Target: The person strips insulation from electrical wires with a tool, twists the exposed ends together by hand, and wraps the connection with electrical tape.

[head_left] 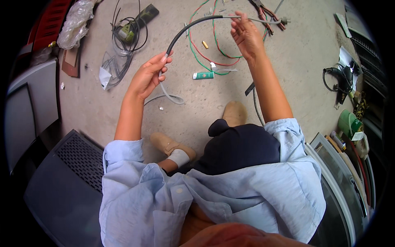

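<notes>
My left hand (149,75) grips a grey cable (168,94) at the lower end of a black sleeve (188,29) that covers part of it. The sleeved stretch arches up and across to the right. Beyond the sleeve's other end, my right hand (247,38) pinches the bare grey cable between thumb and fingers, its other fingers loosely curled. A plug (284,20) ends the cable just right of that hand. Past the right hand, pliers with red handles (271,19) lie on the floor. Below my left hand the cable hangs in a loop.
Red and green wires (198,50) coil on the concrete floor, near a small brass-coloured cylinder (205,44) and a teal packet (203,75). A green power tool (127,33) with black cord lies at left. A black corded tool (345,80) and leaning panels (335,185) stand right.
</notes>
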